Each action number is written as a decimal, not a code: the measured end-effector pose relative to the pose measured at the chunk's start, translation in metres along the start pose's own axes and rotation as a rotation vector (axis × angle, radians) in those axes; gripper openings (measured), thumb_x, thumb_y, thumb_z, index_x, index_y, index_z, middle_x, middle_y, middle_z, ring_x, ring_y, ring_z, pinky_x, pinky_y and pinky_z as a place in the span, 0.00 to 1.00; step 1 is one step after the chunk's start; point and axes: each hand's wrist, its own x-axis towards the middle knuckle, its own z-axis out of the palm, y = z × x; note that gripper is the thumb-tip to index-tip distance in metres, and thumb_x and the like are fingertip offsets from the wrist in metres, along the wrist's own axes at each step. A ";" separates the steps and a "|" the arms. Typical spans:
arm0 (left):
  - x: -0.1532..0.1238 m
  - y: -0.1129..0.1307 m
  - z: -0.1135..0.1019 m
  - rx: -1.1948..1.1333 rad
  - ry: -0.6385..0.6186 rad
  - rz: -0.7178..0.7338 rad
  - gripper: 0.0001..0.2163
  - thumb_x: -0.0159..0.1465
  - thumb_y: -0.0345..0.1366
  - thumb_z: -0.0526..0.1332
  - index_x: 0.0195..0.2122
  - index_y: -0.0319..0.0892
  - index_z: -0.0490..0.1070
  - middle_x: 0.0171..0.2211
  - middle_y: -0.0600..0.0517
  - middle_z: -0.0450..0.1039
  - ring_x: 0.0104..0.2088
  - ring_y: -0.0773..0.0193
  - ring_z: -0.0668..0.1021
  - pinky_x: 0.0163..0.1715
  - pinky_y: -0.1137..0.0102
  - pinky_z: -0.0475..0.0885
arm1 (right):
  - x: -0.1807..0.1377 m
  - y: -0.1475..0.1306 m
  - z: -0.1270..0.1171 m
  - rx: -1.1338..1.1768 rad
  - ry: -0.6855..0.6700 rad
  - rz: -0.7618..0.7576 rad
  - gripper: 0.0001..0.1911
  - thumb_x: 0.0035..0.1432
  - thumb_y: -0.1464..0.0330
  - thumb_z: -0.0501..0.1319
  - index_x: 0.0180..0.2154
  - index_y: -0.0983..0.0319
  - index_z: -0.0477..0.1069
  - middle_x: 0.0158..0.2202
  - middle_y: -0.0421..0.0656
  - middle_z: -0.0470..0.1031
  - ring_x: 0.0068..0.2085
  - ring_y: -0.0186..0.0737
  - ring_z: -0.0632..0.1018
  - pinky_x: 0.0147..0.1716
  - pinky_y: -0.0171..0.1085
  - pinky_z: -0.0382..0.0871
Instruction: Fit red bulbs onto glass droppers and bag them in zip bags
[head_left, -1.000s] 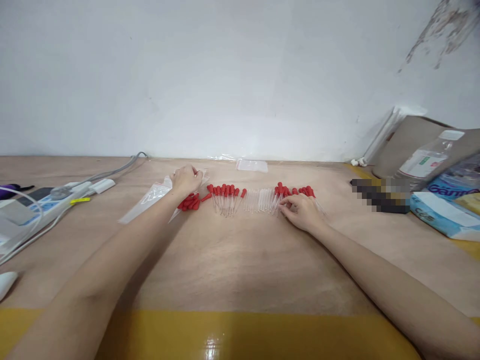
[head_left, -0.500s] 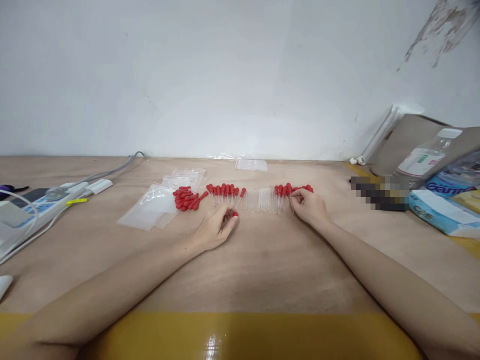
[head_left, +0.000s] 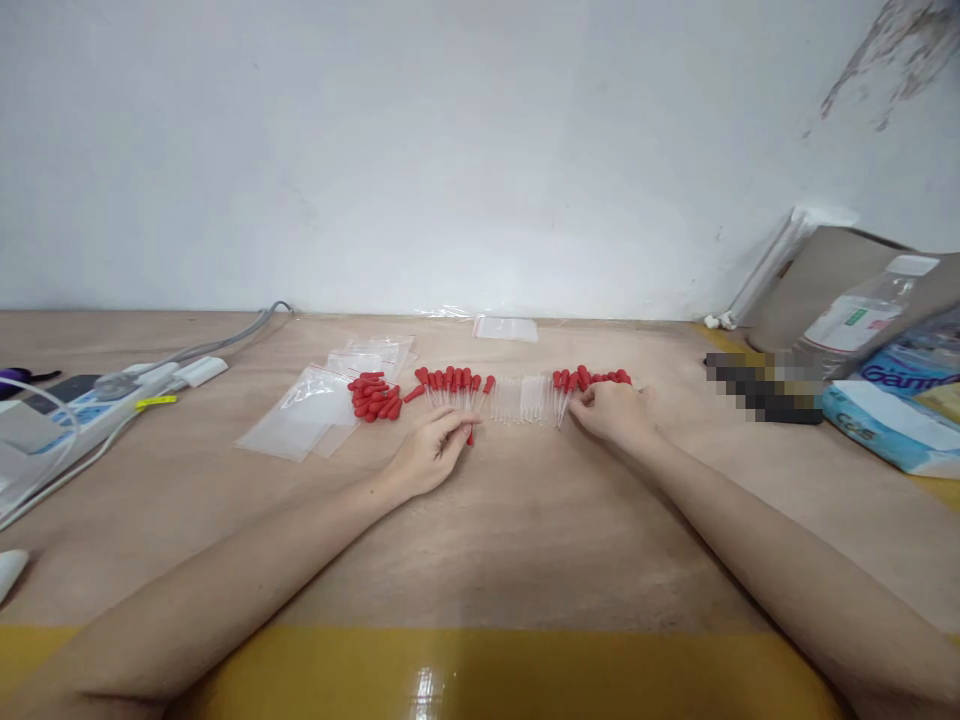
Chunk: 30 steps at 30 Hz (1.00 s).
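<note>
My left hand [head_left: 433,448] rests low over the table, thumb and fingers pinched on a red rubber bulb [head_left: 470,437] whose end peeks out below the thumb. Just beyond it lies a fanned row of glass droppers with red bulbs [head_left: 450,378]. My right hand [head_left: 613,410] is closed, its fingertips at the tube of a red-bulbed dropper [head_left: 568,398] beside a few others. Several more red bulbs [head_left: 606,377] show behind this hand, partly hidden. Between the hands lies a row of bare clear tubes [head_left: 525,398].
A heap of loose red bulbs [head_left: 373,398] lies left, by clear zip bags [head_left: 292,415]. Another small bag [head_left: 506,328] is near the wall. A power strip [head_left: 97,415] with cables is far left. On the right are a bottle [head_left: 855,315], a tissue pack [head_left: 892,425] and a pixelated dark object [head_left: 765,390].
My right hand has shifted slightly left, toward the droppers beside it. My left fingers have extended forward, and the bulb in them sits lower under the thumb.
</note>
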 end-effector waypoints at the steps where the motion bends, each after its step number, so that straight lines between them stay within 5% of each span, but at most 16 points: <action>1: 0.000 0.000 0.000 0.002 -0.001 -0.001 0.10 0.62 0.28 0.51 0.41 0.41 0.69 0.34 0.50 0.70 0.35 0.66 0.73 0.36 0.70 0.68 | 0.001 -0.002 -0.001 0.006 -0.034 0.024 0.13 0.49 0.64 0.52 0.21 0.63 0.69 0.25 0.47 0.72 0.32 0.46 0.72 0.37 0.47 0.53; 12: 0.002 0.001 0.000 0.019 -0.044 0.011 0.10 0.62 0.28 0.51 0.41 0.40 0.69 0.32 0.50 0.70 0.32 0.67 0.72 0.34 0.71 0.68 | 0.004 -0.008 -0.024 -0.070 -0.249 0.080 0.06 0.43 0.68 0.55 0.24 0.63 0.70 0.26 0.48 0.71 0.33 0.49 0.72 0.37 0.47 0.55; 17: 0.001 0.001 0.000 0.024 -0.052 0.032 0.10 0.62 0.28 0.51 0.41 0.40 0.69 0.33 0.50 0.70 0.33 0.67 0.72 0.35 0.71 0.68 | 0.003 -0.006 -0.012 -0.069 -0.165 0.032 0.14 0.53 0.64 0.50 0.28 0.65 0.71 0.28 0.51 0.73 0.35 0.51 0.74 0.37 0.48 0.57; 24: 0.001 0.001 0.000 0.032 -0.060 0.038 0.10 0.62 0.29 0.50 0.41 0.40 0.69 0.34 0.50 0.71 0.33 0.66 0.73 0.36 0.70 0.68 | 0.010 0.002 -0.014 -0.087 -0.062 0.088 0.13 0.52 0.68 0.52 0.29 0.67 0.72 0.31 0.56 0.74 0.36 0.54 0.74 0.38 0.48 0.58; 27: 0.001 0.002 0.000 0.012 -0.056 0.012 0.10 0.62 0.28 0.50 0.41 0.40 0.69 0.32 0.50 0.71 0.32 0.67 0.73 0.35 0.71 0.68 | 0.020 0.017 -0.031 0.079 0.059 0.092 0.13 0.52 0.64 0.53 0.28 0.66 0.71 0.29 0.54 0.74 0.34 0.51 0.74 0.33 0.44 0.61; 30: 0.001 0.004 0.000 -0.021 -0.041 -0.066 0.09 0.61 0.30 0.53 0.40 0.40 0.69 0.33 0.51 0.70 0.31 0.68 0.73 0.30 0.73 0.68 | 0.025 0.027 -0.047 0.481 0.214 0.104 0.10 0.49 0.62 0.57 0.27 0.63 0.70 0.26 0.47 0.73 0.29 0.42 0.73 0.28 0.38 0.62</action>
